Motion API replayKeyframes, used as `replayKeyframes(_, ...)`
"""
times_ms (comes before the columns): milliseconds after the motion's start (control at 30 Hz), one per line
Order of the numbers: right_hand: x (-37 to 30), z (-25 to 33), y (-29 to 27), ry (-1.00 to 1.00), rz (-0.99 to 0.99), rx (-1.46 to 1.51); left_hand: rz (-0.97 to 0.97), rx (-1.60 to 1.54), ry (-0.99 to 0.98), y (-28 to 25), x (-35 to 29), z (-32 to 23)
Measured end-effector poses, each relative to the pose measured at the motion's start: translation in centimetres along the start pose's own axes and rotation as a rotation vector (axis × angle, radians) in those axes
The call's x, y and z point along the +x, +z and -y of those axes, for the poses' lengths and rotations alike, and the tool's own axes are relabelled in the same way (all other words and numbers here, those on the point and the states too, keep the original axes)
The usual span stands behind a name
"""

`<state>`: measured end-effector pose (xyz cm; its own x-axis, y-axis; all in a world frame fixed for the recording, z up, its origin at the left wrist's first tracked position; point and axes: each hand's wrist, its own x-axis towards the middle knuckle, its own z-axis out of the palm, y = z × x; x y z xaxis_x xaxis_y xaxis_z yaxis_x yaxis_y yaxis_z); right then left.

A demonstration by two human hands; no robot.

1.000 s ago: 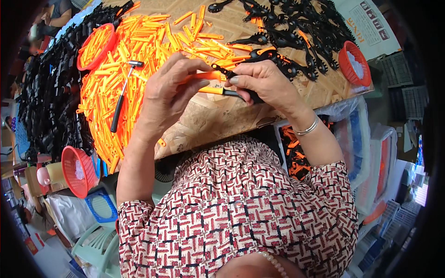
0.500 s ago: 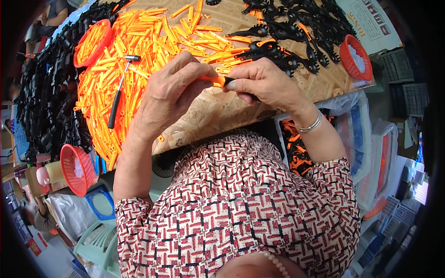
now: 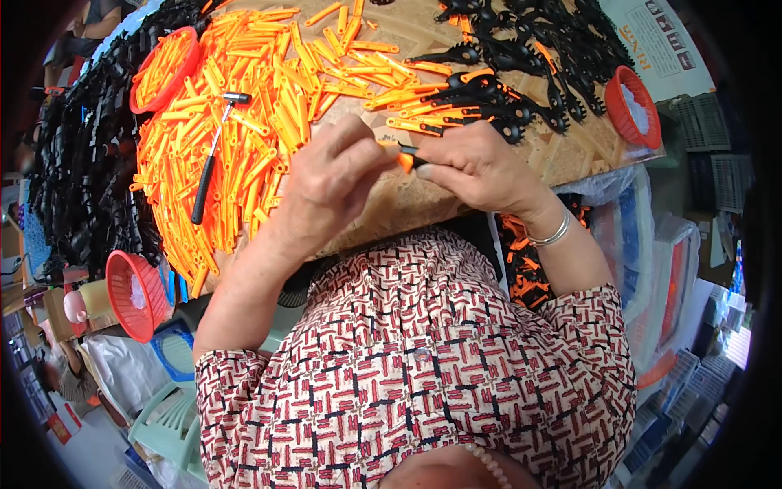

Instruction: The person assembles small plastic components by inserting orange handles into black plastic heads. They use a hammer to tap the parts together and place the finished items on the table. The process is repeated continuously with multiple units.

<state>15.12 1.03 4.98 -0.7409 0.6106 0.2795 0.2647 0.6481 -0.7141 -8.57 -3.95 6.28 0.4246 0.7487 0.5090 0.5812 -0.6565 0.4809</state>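
My right hand (image 3: 476,167) is closed around a black plastic piece, mostly hidden in the fist. Its black end shows at the fingertips with a short orange plastic part (image 3: 406,163) against it. My left hand (image 3: 338,171) is closed in a pinch just left of that end, fingertips nearly meeting it. What lies between the left fingers is too small and covered to make out. Just beyond the hands lie black toothed serving spoons (image 3: 509,114) with orange on their handles. Left of them spreads a large heap of loose orange handles (image 3: 236,155).
A black-gripped hammer (image 3: 208,179) rests on the orange heap. Red baskets stand around: one with orange handles (image 3: 192,61), one at the right (image 3: 633,122), one at lower left (image 3: 122,281). Black parts (image 3: 81,163) pile at far left. A bin of orange and black pieces (image 3: 525,273) sits below the table edge.
My left hand has shifted down and to the right. The orange part, earlier stretched between both hands, now shows only as a short, downward-angled end by the right fingertips.
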Motion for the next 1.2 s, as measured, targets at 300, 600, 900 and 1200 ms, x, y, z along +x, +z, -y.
replayKeyframes(300, -0.7, -1.9, -0.1, -0.07, -0.224, -0.881, -0.054, 0.054, -0.287, 0.9, 5.6, 9.4)
replayKeyframes(600, -1.9, -5.0, 0.0, 0.123, -0.294, -0.794, 0.163, 0.317, -0.13, 4.4, 10.5, 18.5)
replayKeyframes(900, -4.8, -3.6, -0.5, 0.218, -0.362, -0.681, 0.158, 0.235, -0.36, 0.0, 6.0, 17.3)
replayKeyframes(1200, -5.6, -1.9, -0.4, 0.147, -0.232, -0.636, 0.218, 0.374, -0.197, -0.2, 4.6, 14.2)
